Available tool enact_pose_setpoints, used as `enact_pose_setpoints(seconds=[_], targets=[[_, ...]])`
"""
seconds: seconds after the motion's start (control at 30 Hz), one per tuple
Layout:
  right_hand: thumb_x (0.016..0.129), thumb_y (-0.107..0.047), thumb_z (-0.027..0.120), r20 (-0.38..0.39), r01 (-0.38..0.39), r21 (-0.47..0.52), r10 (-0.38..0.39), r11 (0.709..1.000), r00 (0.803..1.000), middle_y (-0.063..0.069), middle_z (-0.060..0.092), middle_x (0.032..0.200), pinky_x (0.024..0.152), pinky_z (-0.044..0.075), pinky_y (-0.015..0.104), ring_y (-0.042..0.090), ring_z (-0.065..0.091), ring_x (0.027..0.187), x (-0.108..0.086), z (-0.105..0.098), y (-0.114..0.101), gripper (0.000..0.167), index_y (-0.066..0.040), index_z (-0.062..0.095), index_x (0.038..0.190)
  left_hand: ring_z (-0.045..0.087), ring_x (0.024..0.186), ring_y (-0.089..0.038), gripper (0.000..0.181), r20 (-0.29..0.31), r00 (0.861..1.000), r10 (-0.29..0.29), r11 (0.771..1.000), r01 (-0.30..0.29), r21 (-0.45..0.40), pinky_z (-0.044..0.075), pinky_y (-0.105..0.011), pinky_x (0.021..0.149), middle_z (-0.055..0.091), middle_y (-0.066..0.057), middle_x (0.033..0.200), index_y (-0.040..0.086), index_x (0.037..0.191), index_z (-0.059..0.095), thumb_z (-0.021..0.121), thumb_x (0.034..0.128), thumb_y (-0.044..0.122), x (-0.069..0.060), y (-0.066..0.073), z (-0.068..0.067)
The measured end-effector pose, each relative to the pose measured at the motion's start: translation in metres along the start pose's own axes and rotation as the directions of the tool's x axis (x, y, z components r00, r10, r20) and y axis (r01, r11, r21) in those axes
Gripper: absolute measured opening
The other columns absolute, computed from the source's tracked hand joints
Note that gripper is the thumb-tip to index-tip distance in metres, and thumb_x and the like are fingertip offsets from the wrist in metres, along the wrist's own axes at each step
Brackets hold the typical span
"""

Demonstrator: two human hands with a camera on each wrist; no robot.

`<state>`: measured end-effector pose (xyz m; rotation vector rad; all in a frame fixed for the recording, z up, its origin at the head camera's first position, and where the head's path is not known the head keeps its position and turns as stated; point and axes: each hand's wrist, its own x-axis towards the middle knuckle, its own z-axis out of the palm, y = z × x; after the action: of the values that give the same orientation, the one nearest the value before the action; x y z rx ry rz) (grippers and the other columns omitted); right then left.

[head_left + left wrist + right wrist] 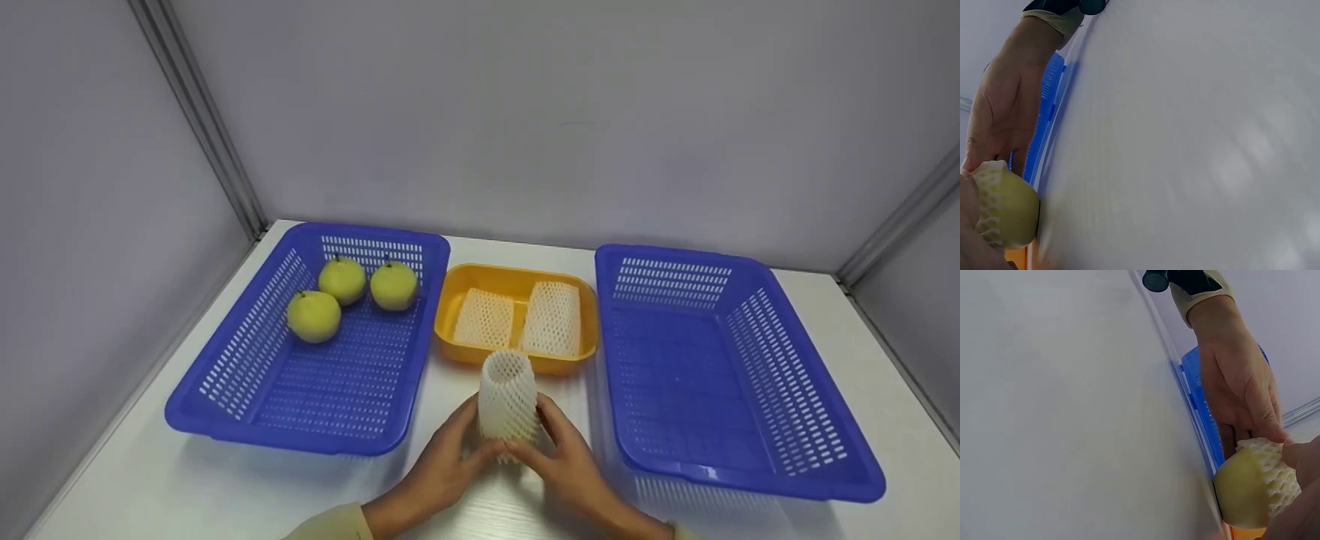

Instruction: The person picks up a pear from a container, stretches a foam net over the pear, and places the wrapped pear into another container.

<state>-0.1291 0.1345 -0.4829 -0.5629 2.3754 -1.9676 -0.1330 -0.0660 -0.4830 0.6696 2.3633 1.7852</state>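
Between both hands stands a white foam net sleeve, its open end up. In the wrist views its lower end is stretched partly over a yellow-green pear, whose bare bottom is at or just above the white table. My left hand grips the sleeve and pear from the left, and my right hand from the right. Both thumbs meet on the near side at the sleeve's lower part. In the head view, the sleeve and hands mostly hide the pear.
A blue basket on the left holds three pears. An orange tub with two foam net sleeves stands behind the hands. Another blue basket lies to the right. Grey walls enclose the white table.
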Motion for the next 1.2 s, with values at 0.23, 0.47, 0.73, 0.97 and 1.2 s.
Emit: enact_pose_setpoints(seconds=[0.23, 0.47, 0.73, 0.97, 1.2], targets=[[0.086, -0.013, 0.081, 0.059, 0.008, -0.079, -0.003, 0.997, 0.998, 0.022, 0.052, 0.146, 0.117, 0.024, 0.065, 0.043, 0.041, 0.139, 0.002, -0.011, 0.002, 0.072, 0.004, 0.044, 0.146, 0.030, 0.148, -0.037, 0.084, 0.035, 0.997, -0.064, 0.997, 0.062, 0.048, 0.023, -0.056, 0.121, 0.035, -0.019, 0.160, 0.002, 0.158, 0.029, 0.071, 0.0934, 0.036, 0.001, -0.001, -0.004], [0.076, -0.015, 0.089, 0.106, -0.031, -0.156, 0.048, 0.987, 0.993, 0.019, 0.056, 0.142, 0.114, 0.036, 0.057, 0.038, 0.051, 0.133, 0.002, -0.014, 0.008, 0.086, -0.002, 0.042, 0.147, 0.040, 0.142, -0.038, 0.087, 0.033, 0.997, -0.072, 0.984, 0.065, 0.167, 0.029, -0.057, 0.118, 0.046, -0.019, 0.153, 0.003, 0.153, 0.035, 0.080, 0.0855, 0.036, 0.001, -0.005, -0.004], [0.074, -0.017, 0.091, 0.113, -0.053, -0.185, 0.074, 0.981, 0.991, 0.018, 0.055, 0.143, 0.115, 0.031, 0.061, 0.037, 0.049, 0.134, 0.003, -0.012, 0.004, 0.093, -0.004, 0.039, 0.149, 0.028, 0.144, -0.055, 0.092, 0.006, 0.999, -0.047, 0.968, 0.044, 0.247, 0.022, -0.068, 0.116, 0.036, -0.035, 0.153, -0.005, 0.153, 0.035, 0.082, 0.0844, 0.036, -0.004, -0.002, -0.004], [0.080, -0.026, 0.088, 0.137, -0.062, -0.215, 0.093, 0.975, 0.986, 0.023, 0.041, 0.155, 0.115, 0.030, 0.063, 0.040, 0.041, 0.139, 0.004, -0.014, -0.003, 0.102, -0.003, 0.027, 0.158, 0.027, 0.148, -0.044, 0.099, 0.007, 0.997, -0.082, 0.985, 0.080, 0.150, 0.026, -0.057, 0.119, 0.030, -0.026, 0.161, -0.004, 0.157, 0.026, 0.082, 0.0855, 0.035, -0.003, 0.004, -0.009], [0.092, -0.023, 0.078, 0.141, -0.029, -0.124, 0.046, 0.992, 0.989, 0.026, 0.036, 0.157, 0.115, 0.027, 0.066, 0.046, 0.031, 0.145, 0.006, -0.013, -0.010, 0.085, 0.001, 0.030, 0.157, 0.035, 0.146, -0.033, 0.081, 0.004, 0.999, 0.040, 0.999, -0.040, 0.034, 0.039, -0.048, 0.114, 0.038, -0.018, 0.159, 0.000, 0.156, 0.034, 0.077, 0.0910, 0.022, 0.006, 0.007, -0.013]])
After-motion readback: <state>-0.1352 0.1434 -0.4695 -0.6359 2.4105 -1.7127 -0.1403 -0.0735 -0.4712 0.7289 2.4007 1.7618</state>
